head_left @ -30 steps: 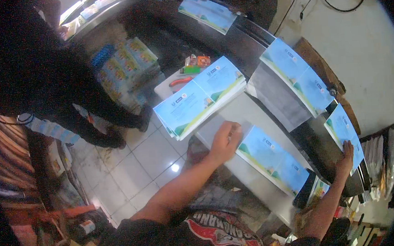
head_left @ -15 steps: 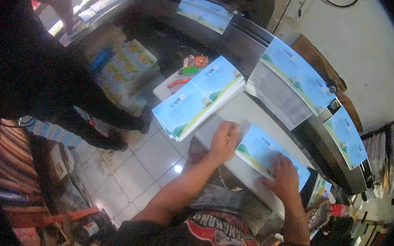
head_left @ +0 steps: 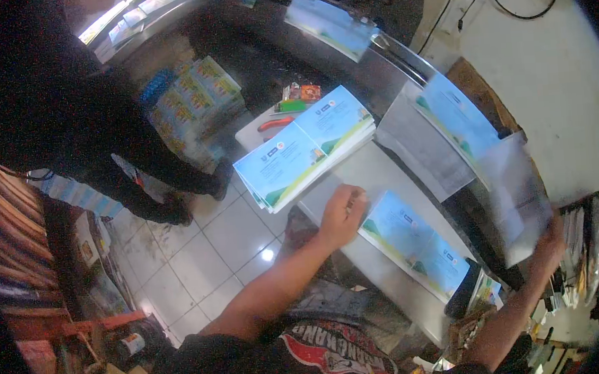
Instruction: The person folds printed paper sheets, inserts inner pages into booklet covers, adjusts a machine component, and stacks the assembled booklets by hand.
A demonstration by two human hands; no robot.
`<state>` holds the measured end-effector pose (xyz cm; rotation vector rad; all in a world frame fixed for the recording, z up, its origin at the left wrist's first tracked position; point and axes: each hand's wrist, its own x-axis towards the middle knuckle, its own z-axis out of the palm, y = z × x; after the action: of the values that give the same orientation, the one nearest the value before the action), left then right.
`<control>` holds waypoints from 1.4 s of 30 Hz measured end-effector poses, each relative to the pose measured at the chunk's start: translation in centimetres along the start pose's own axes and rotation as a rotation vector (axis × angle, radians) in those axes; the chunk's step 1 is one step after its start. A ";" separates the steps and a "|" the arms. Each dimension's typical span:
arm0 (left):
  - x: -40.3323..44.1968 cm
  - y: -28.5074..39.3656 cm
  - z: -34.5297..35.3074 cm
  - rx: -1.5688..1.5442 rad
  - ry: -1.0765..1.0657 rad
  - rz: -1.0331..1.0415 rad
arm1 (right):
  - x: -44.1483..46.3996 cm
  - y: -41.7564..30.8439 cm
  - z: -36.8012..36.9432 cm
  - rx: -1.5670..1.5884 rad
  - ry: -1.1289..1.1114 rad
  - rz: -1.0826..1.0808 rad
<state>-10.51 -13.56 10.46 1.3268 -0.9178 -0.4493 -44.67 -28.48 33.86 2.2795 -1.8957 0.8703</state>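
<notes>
My left hand is closed, fingers curled, resting at the left end of a stack of blue printed sheets on a white table. Whatever its fingers hold, if anything, is hidden. Out to the right, my right hand grips the lower end of a printed sheet, smeared by motion, its pale side showing. That sheet is over the dark rail, partly covering another blue sheet. A taller pile of blue printed sheets stands beyond my left hand.
Another blue sheet lies farther up the curved dark rail. Red-handled pliers and a green item sit behind the tall pile. A person in dark clothes stands at left, near stacked colourful prints.
My right hand has left the stack on the table and swung right to the rail, where it now holds a sheet. The rail sheets have shifted. My left hand stays nearly still.
</notes>
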 end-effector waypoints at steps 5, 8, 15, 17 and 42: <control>0.0 0.0 0.0 0.013 -0.001 -0.010 | 5.2 12.2 3.0 0.047 0.316 -0.311; -0.1 0.0 0.0 -0.015 -0.004 -0.069 | 4.2 17.8 7.2 -0.290 -0.092 -0.134; 0.0 0.2 0.0 0.022 -0.007 -0.006 | -1.8 13.8 8.5 -0.201 -0.166 -0.097; 0.0 0.4 0.1 0.000 -0.005 -0.031 | -3.8 8.5 8.9 -0.230 -0.238 -0.085; -0.1 0.1 -0.1 -0.029 0.002 -0.015 | -0.5 1.5 2.4 -0.129 -0.218 -0.015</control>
<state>-10.54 -13.42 10.54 1.3080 -0.8966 -0.4713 -45.14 -29.36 31.16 2.3905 -1.9487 0.4982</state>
